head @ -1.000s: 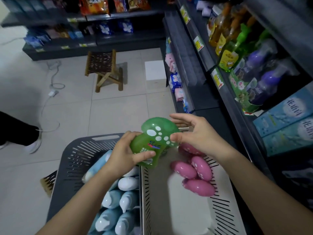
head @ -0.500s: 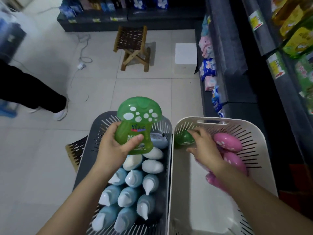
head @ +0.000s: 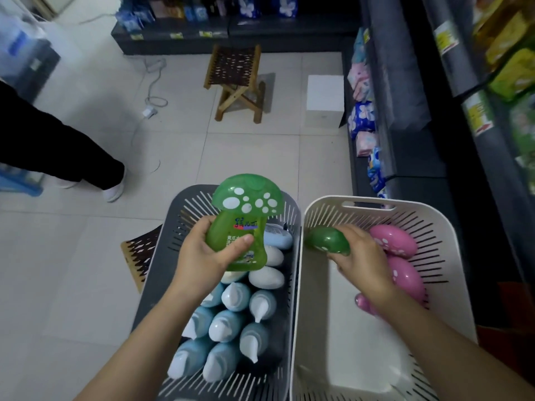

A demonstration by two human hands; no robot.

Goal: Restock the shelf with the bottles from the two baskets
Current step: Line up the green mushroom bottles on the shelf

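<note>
My left hand (head: 202,253) grips a green mushroom-shaped bottle (head: 243,218) upright above the dark grey basket (head: 165,256), which holds several pale blue and white bottles (head: 231,322). My right hand (head: 362,256) reaches into the white basket (head: 367,204) and curls round a second green mushroom bottle (head: 324,240) lying near the left wall. Pink mushroom bottles (head: 396,241) lie beside and partly under that hand. The shelf (head: 411,111) rises on the right.
A wooden folding stool (head: 237,82) and a white box (head: 325,101) stand on the tiled floor ahead. A person's dark trouser leg and white shoe (head: 113,189) are at the left. A cable with a plug (head: 150,111) lies on the floor.
My view tipped down from the shelf to the baskets. My right hand let go of the green bottle in my left hand, dropped into the white basket and closed on a second green bottle.
</note>
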